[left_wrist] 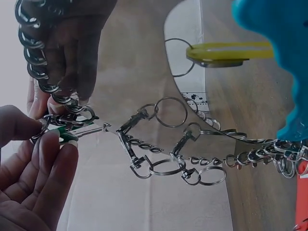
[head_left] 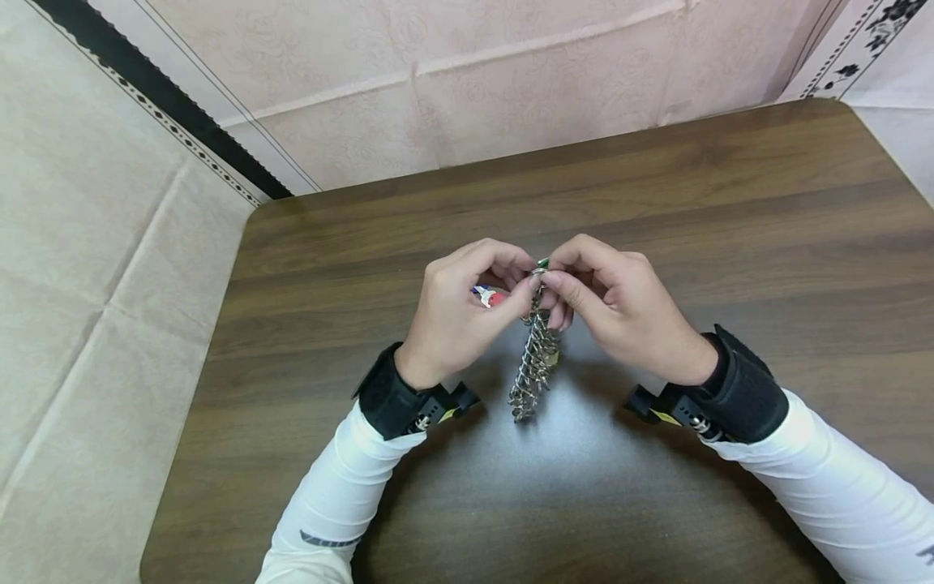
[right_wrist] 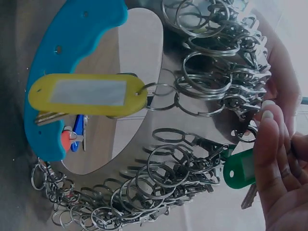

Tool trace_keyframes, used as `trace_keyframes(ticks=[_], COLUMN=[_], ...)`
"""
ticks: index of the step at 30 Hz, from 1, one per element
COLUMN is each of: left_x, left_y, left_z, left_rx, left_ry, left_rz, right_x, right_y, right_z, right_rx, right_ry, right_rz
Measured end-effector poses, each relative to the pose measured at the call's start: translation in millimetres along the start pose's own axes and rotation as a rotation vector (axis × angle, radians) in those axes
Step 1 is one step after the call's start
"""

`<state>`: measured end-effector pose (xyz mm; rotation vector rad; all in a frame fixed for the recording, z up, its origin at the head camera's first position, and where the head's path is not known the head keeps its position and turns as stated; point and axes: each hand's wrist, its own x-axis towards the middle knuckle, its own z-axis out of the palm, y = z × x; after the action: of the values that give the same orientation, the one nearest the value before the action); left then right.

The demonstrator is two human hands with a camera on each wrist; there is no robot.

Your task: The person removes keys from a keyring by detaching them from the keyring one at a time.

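Observation:
My left hand (head_left: 467, 312) and right hand (head_left: 623, 312) meet fingertip to fingertip over the table. Between thumb and index finger, each pinches at a small metal key ring (head_left: 540, 272) at the top of a key holder. The holder is a shiny metal loop with a blue handle (right_wrist: 79, 33), strung with many clips and split rings (right_wrist: 187, 166). Edge-on in the head view, its rings (head_left: 536, 357) hang below the fingers. A green key tag (right_wrist: 237, 171) with a key (right_wrist: 250, 196) sits right at the fingers. A yellow key tag (right_wrist: 86, 94) dangles inside the loop.
Red and blue tags (head_left: 490, 297) show behind the left thumb. The brown wooden table (head_left: 350, 268) has rounded far corners. Pale patterned cloth (head_left: 511, 81) hangs behind it and to the left. Black straps (head_left: 394, 389) with small cameras circle both wrists.

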<state>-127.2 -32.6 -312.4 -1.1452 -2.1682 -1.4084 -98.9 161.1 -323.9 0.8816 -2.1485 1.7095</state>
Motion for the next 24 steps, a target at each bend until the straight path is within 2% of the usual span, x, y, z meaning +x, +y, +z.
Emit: trace_keyframes(ticks=[12, 15, 18, 24], left_x=[1.8, 2.3, 2.7, 2.1], left_y=[-0.9, -1.4, -1.6, -2.6], left_z=[-2.8, -4.0, -5.1, -6.1], left_rx=[-0.1, -0.113, -0.073, 0.018], left_ry=[-0.114, -0.144, -0.157, -0.141], left_rz=[-0.171, -0.197, -0.177, -0.1], right_x=[0.5, 0.7, 0.8, 0.3], right_y=[0.6, 0.4, -0.1, -1.6], right_z=[0.3, 0.7, 0.9, -0.4], right_rx=[0.037, 0.044, 0.046, 0.026], right_ry=[0.028, 0.027, 0.025, 0.001], right_rz=[0.037, 0.05, 0.065, 0.076])
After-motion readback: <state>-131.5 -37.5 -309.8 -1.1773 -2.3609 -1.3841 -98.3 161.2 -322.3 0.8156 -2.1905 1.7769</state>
